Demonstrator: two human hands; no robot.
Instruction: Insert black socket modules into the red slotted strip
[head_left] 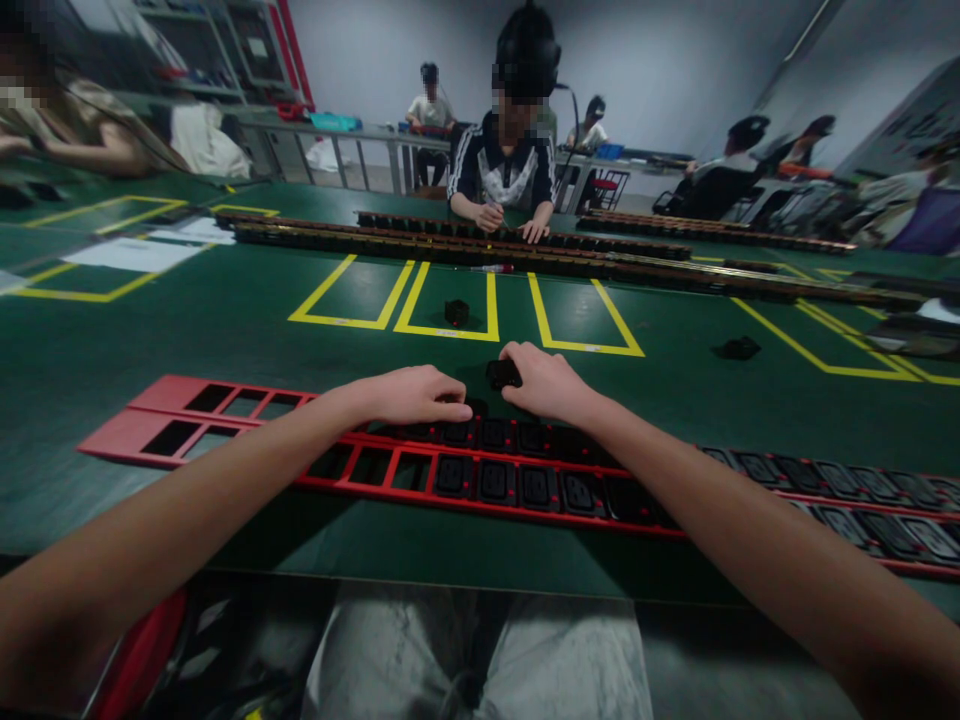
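Observation:
My right hand [547, 382] grips a small black socket module [502, 374] just above the table, beyond the far edge of a long red panel [409, 476]. Over that panel's far row is my left hand [424, 395], its fingers loosely bent and the thumb stretched out, with nothing visible between them. A black socket [457, 432] sits in the frame close below the left thumb. Two rows of rectangular openings run along the panel. Sockets fill many of them toward the right, while the left end shows bare openings. My forearms cover parts of both rows.
Another black module [457, 312] stands inside a yellow taped outline, and a further black piece [739, 347] lies to the right. Long dark strips [420, 238] cross the table beyond. Opposite sits a co-worker [510, 160] with both hands at the strips. White papers [127, 254] lie left.

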